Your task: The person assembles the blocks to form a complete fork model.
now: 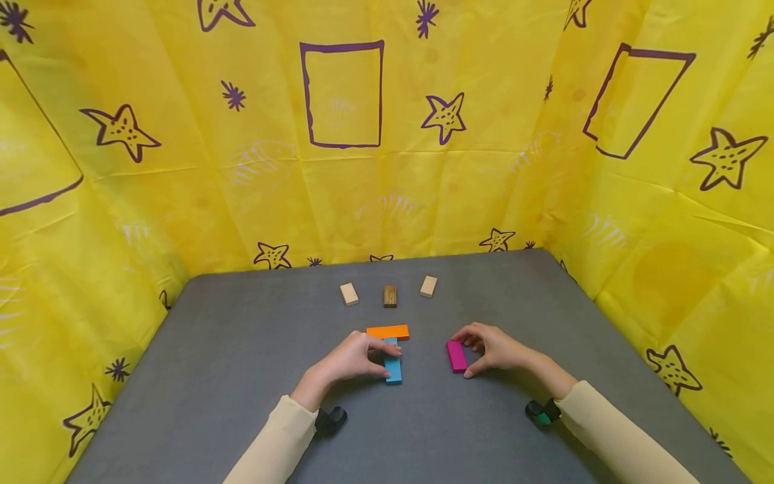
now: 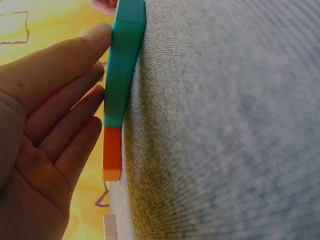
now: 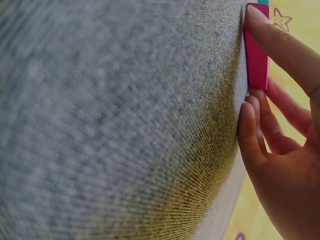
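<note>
At the lower centre of the head view, the magenta block (image 1: 456, 357) lies just to the picture's left of the right hand (image 1: 497, 347), which pinches its ends. Its long axis runs nearly up-down, like the blue block (image 1: 394, 372), which the left hand (image 1: 352, 356) touches with spread fingers.

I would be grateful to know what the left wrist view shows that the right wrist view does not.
Only the left wrist view shows the left hand, the orange block and a pale block. Only the right wrist view shows the magenta block and, clearly, the right hand. Both share the blue block (just a sliver in the right wrist view), the gray tabletop and the yellow curtain.
</note>
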Demonstrator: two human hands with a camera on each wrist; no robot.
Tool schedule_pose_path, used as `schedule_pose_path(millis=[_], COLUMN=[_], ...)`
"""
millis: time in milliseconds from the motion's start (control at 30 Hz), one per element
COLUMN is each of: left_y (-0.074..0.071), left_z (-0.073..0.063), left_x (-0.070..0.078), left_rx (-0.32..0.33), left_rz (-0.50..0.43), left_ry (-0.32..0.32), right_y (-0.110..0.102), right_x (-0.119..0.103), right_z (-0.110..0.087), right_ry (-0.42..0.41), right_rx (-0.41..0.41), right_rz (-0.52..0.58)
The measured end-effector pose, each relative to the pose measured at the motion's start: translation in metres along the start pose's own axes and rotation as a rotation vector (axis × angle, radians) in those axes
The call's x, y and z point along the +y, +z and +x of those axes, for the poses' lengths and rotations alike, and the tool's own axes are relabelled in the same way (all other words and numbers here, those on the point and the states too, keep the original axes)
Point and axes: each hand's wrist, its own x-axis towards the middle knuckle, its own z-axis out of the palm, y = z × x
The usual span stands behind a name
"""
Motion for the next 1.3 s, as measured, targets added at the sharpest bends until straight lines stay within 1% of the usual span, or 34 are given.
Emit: schedule_pose_path(millis=[200, 533, 833, 1000, 1133, 1300], left_y=[0.0010, 0.0017, 0.0016, 0.0021, 0.0022, 0.0013], left_z=[0.0004, -0.0004, 0.0004, 0.0003, 0.0004, 0.0005], left_x=[-0.0017, -0.0035, -0.0025, -0.0026, -0.0025, -0.0029], left_rx=[0.019, 0.013, 0.025, 0.029, 0.026, 0.022], left_rz=[0.036, 0.025, 0.051, 0.063, 0.058, 0.049], left_ry=[0.011, -0.012, -0.016, -0.020, -0.028, -0.036], right_y=[-0.0005, -0.0002, -0.0006, -0.0011, -0.0018, -0.0020], right_x=[-0.0020, -0.0032, -0.0021, -0.0036, -0.0053, -0.0067], right_z=[-0.0002, -0.0005, -0.0008, -0.0002, 0.0009, 0.0024], right_ry=[0.014, 0.016, -0.007, 0.002, 0.018, 0.018], right_rx=[-0.007, -0.012, 0.001, 0.005, 0.004, -0.003], right_rz=[0.004, 0.005, -0.001, -0.005, 0.000, -0.004])
